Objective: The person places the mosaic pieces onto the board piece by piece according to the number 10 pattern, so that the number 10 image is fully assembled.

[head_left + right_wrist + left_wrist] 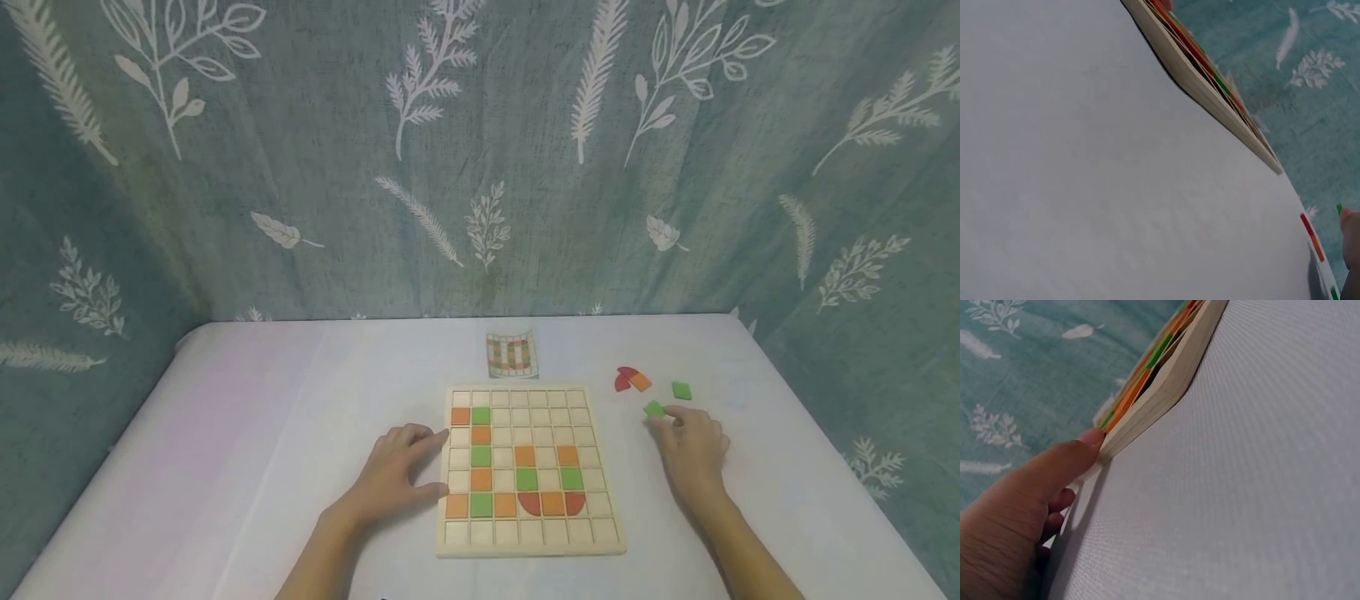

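A cream grid board (532,550) lies on the white table, holding orange and green square tiles and two red quarter-round tiles in some of its cells. My left hand (397,475) rests at the board's left edge; thumb and index fingertip touch it, spread apart. In the left wrist view the thumb (1063,464) lies against the rim. Right of the board, my right hand (692,446) pinches a green square tile (654,408) between thumb and fingers. That green tile (1339,208) peeks past the fingertips at the right wrist view's edge.
Beyond the right hand lie red quarter-round tiles (622,382), an orange square tile (641,382) and another green square tile (681,391). A small printed pattern card (512,355) sits behind the board. A teal leaf-patterned curtain (337,208) borders the table's far side.
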### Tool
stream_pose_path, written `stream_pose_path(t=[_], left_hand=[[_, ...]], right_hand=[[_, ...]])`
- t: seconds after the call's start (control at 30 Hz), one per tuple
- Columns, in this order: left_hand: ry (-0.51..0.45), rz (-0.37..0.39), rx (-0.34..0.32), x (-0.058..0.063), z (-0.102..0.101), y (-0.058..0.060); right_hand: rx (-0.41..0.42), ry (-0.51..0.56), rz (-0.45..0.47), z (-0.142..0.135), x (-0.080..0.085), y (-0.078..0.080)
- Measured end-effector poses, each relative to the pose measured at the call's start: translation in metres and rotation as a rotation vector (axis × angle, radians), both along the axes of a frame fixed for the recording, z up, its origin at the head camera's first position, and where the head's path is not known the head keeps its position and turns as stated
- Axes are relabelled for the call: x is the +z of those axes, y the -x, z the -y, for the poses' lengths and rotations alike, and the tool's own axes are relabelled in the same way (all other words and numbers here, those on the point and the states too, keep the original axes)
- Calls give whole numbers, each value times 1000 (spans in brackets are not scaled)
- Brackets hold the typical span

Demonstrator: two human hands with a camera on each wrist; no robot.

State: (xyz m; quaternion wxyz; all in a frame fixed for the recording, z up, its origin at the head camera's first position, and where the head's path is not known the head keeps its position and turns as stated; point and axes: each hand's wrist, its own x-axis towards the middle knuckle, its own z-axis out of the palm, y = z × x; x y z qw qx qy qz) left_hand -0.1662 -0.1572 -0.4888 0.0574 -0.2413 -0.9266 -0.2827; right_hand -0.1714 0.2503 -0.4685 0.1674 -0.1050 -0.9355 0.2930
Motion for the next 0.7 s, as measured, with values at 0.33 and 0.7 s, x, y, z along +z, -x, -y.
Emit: stream_pose_path(t=[0.33,0.7], left_hand=[[-6,-15,-5,-2,-1,0],[15,-22,-2,2,0,-2]], right_hand=[[190,-59,-101,33,10,-11],[380,-49,-126,70,13,-4]])
